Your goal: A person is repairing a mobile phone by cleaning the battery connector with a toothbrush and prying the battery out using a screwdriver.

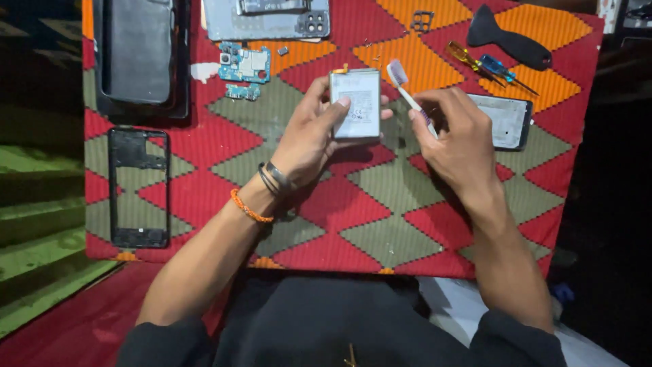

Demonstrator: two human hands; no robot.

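Observation:
My left hand [309, 139] holds a flat white-grey phone battery [355, 103] upright above the patterned mat, fingers wrapped on its left and lower edges. My right hand [456, 132] grips a white toothbrush [402, 83] by its handle, with the bristle head raised just right of the battery's top corner. The brush head and the battery are close but apart. Bracelets sit on my left wrist.
A red, orange and grey patterned mat [353, 217] carries phone parts: an empty black frame [138, 188] at left, a dark back cover [138, 49], a blue circuit board [244, 66], a grey phone chassis [266, 18], a screen piece [504, 120], screwdrivers [490, 66], a black tool [509, 39].

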